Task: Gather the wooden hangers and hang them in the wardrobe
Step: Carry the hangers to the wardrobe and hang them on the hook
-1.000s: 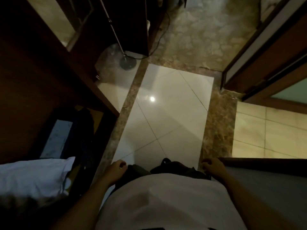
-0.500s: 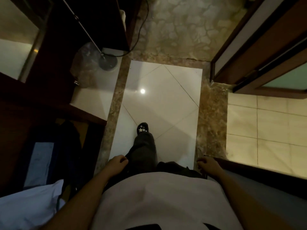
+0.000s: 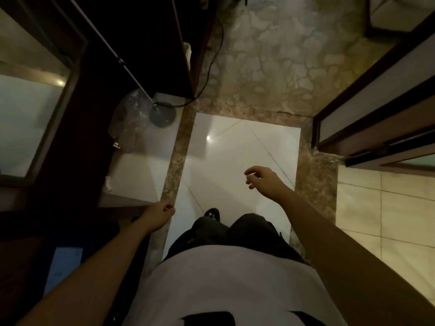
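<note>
Right hand (image 3: pixel 261 181) higher over glossy tile (image 3: pixel 235 156)

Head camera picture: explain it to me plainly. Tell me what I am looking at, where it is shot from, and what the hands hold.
There is no machine here. A person wears a camera on the head, and it looks down along their own body. That is why you see a white shirt, dark trousers and one shoe from above. The left hand hangs by the hip with loosely curled fingers. The right hand is out in front over the white floor tiles, fingers relaxed. Neither hand holds anything. On the floor at the upper left stands the round grey base of a thin pole. Dark wooden furniture lines the left side. No wooden hanger shows in this picture.
</note>
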`<state>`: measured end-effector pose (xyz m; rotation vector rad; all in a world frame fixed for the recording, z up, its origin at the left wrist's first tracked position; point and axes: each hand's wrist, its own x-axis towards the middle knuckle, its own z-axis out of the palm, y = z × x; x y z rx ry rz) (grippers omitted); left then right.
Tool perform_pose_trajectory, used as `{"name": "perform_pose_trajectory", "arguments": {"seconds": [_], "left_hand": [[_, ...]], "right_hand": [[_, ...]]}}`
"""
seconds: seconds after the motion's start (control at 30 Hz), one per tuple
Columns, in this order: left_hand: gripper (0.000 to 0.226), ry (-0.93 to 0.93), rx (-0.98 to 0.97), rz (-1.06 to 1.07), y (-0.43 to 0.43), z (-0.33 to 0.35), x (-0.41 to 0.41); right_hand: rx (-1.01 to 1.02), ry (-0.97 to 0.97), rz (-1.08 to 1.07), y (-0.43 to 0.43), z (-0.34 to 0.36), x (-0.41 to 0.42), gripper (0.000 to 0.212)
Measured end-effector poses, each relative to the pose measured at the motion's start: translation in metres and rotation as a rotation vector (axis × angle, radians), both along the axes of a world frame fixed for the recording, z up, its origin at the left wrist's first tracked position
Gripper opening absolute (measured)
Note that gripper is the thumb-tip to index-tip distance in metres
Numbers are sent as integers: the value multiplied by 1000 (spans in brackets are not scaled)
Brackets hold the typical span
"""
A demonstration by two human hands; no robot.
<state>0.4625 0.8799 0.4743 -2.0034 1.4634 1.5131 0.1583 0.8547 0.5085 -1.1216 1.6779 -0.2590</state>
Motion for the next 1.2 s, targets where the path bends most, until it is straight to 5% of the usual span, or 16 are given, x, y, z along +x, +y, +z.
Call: {"name": "perform_pose_trajectory", "arguments": {"seconds": [0.23, 0.77, 1.2], "left_hand": [[33, -48, 35, -117, -88, -8, -55], [32, 216, -34, -324, -328, 34, -380], [10, -64, 0, -34, -520, 2, -280]], "right_hand": [[51, 2, -99, -70, -7, -73, 26], [326, 130, -338, -181, -22, -333, 26], [184, 22, -72, -482, -23, -305, 25]]}}
